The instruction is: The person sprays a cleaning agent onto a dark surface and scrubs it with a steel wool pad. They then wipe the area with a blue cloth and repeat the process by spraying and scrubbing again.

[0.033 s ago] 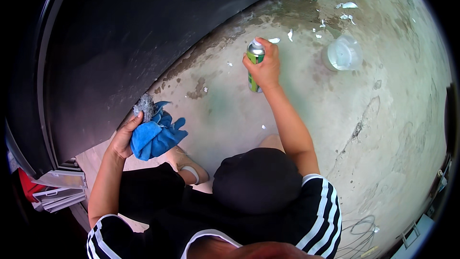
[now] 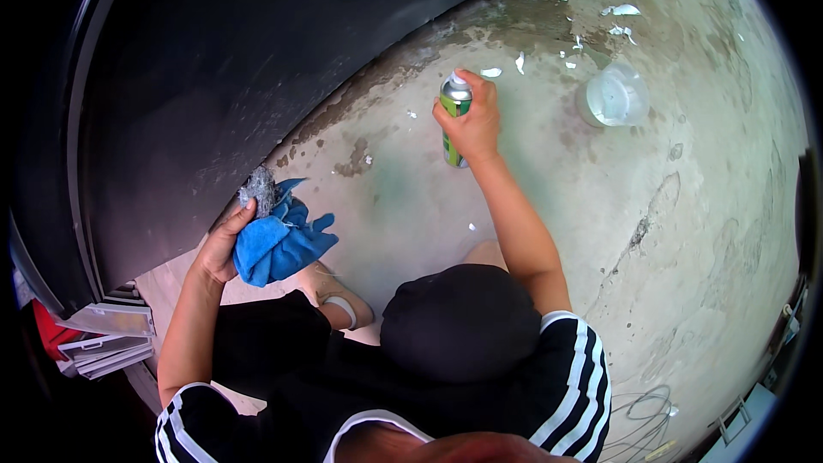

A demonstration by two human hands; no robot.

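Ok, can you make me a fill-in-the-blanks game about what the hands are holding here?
1. The right hand grips a green spray ____ with a silver top.
2. The left hand holds a bunched cloth coloured ____.
3. Above that cloth, a grey wad of steel wool touches the big ____ panel.
4. A clear round lid lies on the ____ floor.

Missing words: can; blue; black; concrete

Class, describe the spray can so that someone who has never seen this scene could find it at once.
Start at the stained concrete floor beside the big dark panel. The right hand grips the spray can upright there, left of a clear round plastic lid. It is the only green cylinder, with a silver top.
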